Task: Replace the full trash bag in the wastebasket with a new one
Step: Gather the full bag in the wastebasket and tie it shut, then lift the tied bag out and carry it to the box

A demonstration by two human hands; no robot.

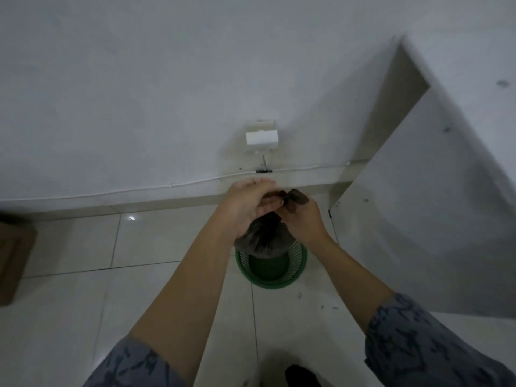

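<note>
Left hand [247, 203] and right hand [303, 216] both pinch the twisted neck of the dark trash bag [264, 238], held over the green wastebasket [300, 259]. Film looks soft, load light; gathered neck judged best hold.

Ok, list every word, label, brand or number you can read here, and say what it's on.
No readable text anywhere in the head view.
Dark grey plastic trash bag, gripped by both hands: no print visible.
Round green slatted plastic wastebasket: no label visible.
White box-shaped wall fixture: blank.
Brown cardboard box: too blurred to tell.
</note>
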